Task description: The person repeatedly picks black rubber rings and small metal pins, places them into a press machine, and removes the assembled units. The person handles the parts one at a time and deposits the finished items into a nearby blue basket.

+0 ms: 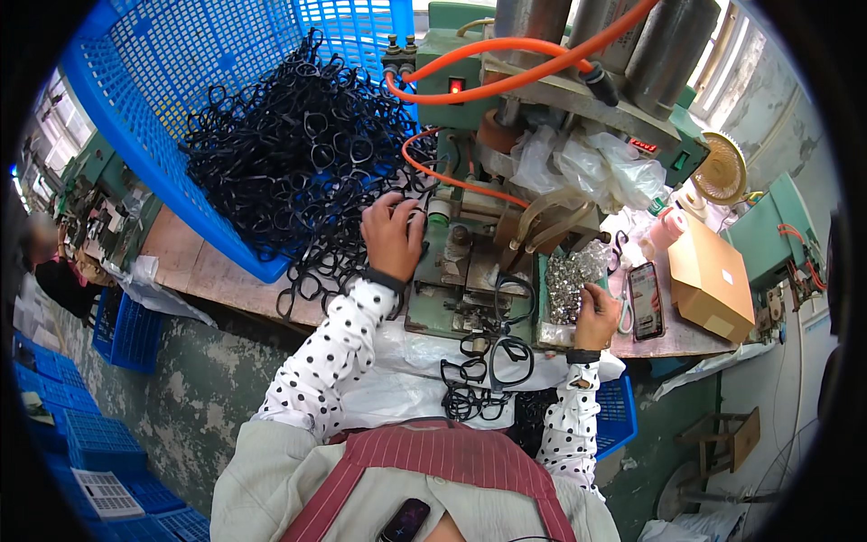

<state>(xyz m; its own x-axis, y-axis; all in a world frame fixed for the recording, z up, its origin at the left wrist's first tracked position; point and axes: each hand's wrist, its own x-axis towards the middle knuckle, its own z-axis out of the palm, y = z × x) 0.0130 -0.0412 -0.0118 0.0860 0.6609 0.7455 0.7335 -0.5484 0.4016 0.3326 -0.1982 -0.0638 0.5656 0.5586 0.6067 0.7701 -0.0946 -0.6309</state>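
My left hand [392, 237] rests palm down between the pile of black eyeglass frames [312, 149] and the left side of a green press machine [433, 307]. Its fingers are slightly bent and apart, and no held thing shows. My right hand [597, 317] is at the right edge of a tray of small shiny metal pieces [571, 287]. Those fingers are drawn together; whatever they may pinch is too small to make out. A black eyeglass frame [515, 303] sits at the front of the machine. Several more frames [474, 402] lie below it on white plastic sheeting [388, 370].
A big blue basket [163, 172] holds the pile, which spills onto the table. Orange hoses [506, 86] loop over the machine. Scissors [625, 307], a phone [646, 301] and a cardboard box [709, 280] are on the right. A blue crate [616, 415] stands below. Another person [59, 280] is far left.
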